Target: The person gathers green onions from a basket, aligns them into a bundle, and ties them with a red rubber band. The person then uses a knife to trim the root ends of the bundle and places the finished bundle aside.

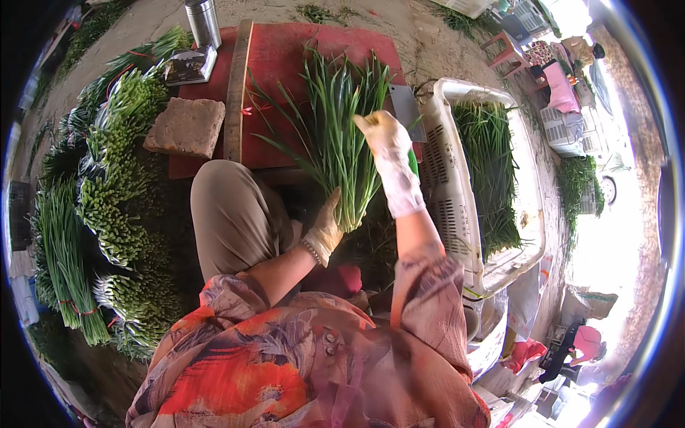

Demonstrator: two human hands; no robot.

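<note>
My left hand (325, 229), in a pale glove, grips a loose bunch of garlic chives (342, 144) near its stem ends. The leaves fan out away from me over a red board (299, 45). At the bunch's right side is my gloved right hand (386, 134), raised with its fingers curled. Whether it pinches any leaf cannot be made out. Behind that hand lies a flat metal blade (405, 104) at the board's right edge; a green piece, perhaps its handle, shows beside my wrist. A wooden strip (235, 107) crosses the board, with a red tie (246, 111) on it.
Stacked chive bundles (120, 176), some banded in red, line my left. A brick (185, 127), a small box (190, 65) and a steel flask (203, 24) stand at the board's left. Right of me, a white plastic crate (447, 176) holds chives. Another person (583, 345) is far right.
</note>
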